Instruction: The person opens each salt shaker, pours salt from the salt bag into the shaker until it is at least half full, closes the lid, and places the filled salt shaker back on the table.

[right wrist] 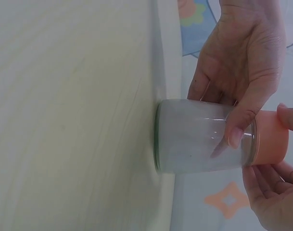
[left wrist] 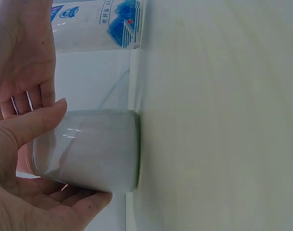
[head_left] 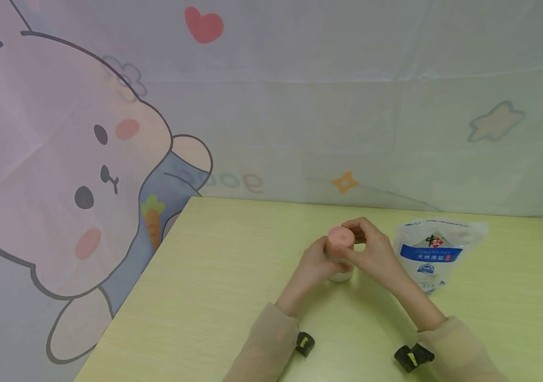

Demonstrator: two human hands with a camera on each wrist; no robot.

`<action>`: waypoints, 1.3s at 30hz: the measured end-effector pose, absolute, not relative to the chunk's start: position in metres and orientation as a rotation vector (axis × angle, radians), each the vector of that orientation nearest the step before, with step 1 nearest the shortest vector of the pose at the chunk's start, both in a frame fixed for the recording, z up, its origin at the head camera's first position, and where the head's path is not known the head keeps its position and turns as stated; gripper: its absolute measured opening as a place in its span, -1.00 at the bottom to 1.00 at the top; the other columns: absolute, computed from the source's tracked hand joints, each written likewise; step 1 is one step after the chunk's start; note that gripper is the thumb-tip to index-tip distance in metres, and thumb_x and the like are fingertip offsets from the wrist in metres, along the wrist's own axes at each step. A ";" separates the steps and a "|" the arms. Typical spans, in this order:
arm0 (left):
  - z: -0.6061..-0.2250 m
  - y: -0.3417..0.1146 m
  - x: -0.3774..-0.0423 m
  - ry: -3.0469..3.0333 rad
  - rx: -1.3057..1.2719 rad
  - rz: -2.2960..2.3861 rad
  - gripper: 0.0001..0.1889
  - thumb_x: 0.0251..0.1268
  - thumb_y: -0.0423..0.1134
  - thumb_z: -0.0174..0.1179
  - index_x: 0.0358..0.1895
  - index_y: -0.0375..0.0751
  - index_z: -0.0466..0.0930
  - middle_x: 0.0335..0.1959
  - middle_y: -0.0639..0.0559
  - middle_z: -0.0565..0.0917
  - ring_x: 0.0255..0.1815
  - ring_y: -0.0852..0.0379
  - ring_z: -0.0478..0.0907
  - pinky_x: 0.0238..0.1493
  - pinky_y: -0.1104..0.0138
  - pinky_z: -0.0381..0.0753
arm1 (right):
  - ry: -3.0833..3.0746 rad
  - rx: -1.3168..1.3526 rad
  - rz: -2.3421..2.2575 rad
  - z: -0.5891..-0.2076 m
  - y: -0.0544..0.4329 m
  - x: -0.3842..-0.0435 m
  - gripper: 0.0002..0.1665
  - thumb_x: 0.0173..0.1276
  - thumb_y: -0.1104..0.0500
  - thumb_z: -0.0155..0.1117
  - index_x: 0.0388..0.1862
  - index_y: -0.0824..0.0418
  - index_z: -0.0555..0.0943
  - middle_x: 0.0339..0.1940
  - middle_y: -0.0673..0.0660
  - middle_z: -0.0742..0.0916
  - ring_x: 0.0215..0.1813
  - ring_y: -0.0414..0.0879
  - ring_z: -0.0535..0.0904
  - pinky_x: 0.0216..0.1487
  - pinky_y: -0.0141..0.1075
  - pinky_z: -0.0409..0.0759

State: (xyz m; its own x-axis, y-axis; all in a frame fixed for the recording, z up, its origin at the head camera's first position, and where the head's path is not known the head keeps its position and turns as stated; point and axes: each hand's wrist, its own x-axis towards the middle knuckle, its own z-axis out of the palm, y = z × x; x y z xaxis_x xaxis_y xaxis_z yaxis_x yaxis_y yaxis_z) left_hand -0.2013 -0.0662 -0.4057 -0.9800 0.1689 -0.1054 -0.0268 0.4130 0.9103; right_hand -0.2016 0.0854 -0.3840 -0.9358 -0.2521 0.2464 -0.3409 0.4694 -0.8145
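A clear glass jar (right wrist: 189, 137) with whitish contents stands upright on the table, a pink lid (head_left: 340, 236) on its mouth. My left hand (head_left: 318, 262) grips the jar's body, thumb on one side and fingers round the other. Up at the top, my right hand (head_left: 377, 257) holds the lid between thumb and fingers. In the left wrist view the jar (left wrist: 98, 149) shows its full side, while the lid is mostly hidden behind the left hand. To the right of the hands stands a white and blue bag of sea salt (head_left: 429, 254).
The pale wood-grain table (head_left: 233, 249) meets a cloth backdrop (head_left: 300, 106) printed with a rabbit, a heart and stars along its far edge. Black straps (head_left: 413, 358) are worn near both sleeves. The salt bag stands close to the right hand.
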 end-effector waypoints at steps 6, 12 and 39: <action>-0.406 -0.067 -0.201 2.475 0.133 1.622 -0.43 -0.03 -0.23 0.45 0.12 -0.23 0.49 0.11 -0.08 0.61 0.17 -0.03 0.52 0.20 0.07 0.52 | -2.619 0.523 1.471 -0.385 0.085 -0.202 -0.46 0.24 0.06 0.38 0.13 0.23 0.45 0.02 0.18 0.65 0.05 0.05 0.57 0.11 -0.07 0.54; -0.406 -0.065 -0.202 2.497 0.148 1.605 -0.43 -0.01 -0.24 0.44 0.14 -0.27 0.49 0.13 -0.11 0.61 0.18 -0.05 0.52 0.20 0.07 0.53 | -2.636 0.654 1.538 -0.387 0.095 -0.203 -0.21 0.30 0.01 0.32 0.44 0.14 0.27 0.35 0.21 0.51 0.28 0.18 0.47 0.23 0.13 0.48; -0.407 -0.065 -0.202 2.482 0.127 1.605 -0.39 0.00 -0.20 0.44 0.18 -0.24 0.46 0.10 -0.09 0.62 0.21 -0.07 0.50 0.24 0.01 0.48 | -2.623 0.766 1.488 -0.384 0.096 -0.204 -0.40 0.39 0.17 0.21 0.38 0.22 0.37 0.30 0.23 0.56 0.24 0.14 0.52 0.17 -0.19 0.54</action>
State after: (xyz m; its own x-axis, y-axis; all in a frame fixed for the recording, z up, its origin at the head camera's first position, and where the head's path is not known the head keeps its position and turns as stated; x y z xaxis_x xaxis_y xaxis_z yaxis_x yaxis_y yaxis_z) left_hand -0.2022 -0.0654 -0.4073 -0.9795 0.1706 -0.1067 -0.0273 0.4126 0.9105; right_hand -0.2041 0.0962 -0.3841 -0.8783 -0.4007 0.2608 -0.4294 0.4214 -0.7988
